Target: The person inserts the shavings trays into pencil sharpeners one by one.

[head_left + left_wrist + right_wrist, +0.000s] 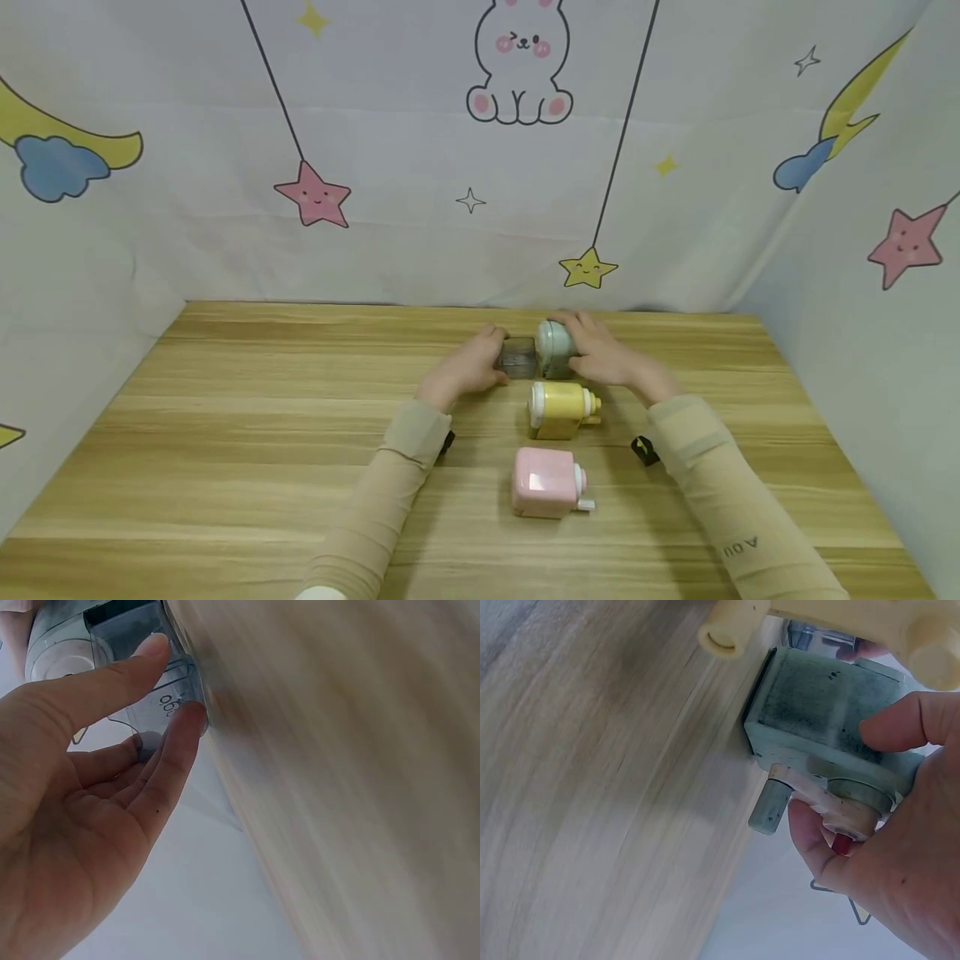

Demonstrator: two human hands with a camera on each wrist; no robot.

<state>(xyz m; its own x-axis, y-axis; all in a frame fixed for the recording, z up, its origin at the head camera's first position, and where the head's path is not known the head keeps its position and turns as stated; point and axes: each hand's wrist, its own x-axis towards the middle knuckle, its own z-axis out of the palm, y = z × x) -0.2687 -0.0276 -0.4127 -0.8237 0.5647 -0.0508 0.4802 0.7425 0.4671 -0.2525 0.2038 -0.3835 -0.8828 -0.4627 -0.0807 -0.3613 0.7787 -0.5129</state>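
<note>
A pale green crank pencil sharpener stands at the back of the table, right of centre. My right hand grips it from the right; in the right wrist view the thumb lies on the body and a fingertip shows beside the crank handle. On the sharpener's left side is its clear shavings drawer, extending outward. My left hand holds this drawer between thumb and fingers; the left wrist view shows the clear plastic next to the green body.
Nearer the front are a yellow crank sharpener and a pink one, cranks to the right. The yellow crank crosses the top of the right wrist view. Behind the wooden table hangs a printed white cloth.
</note>
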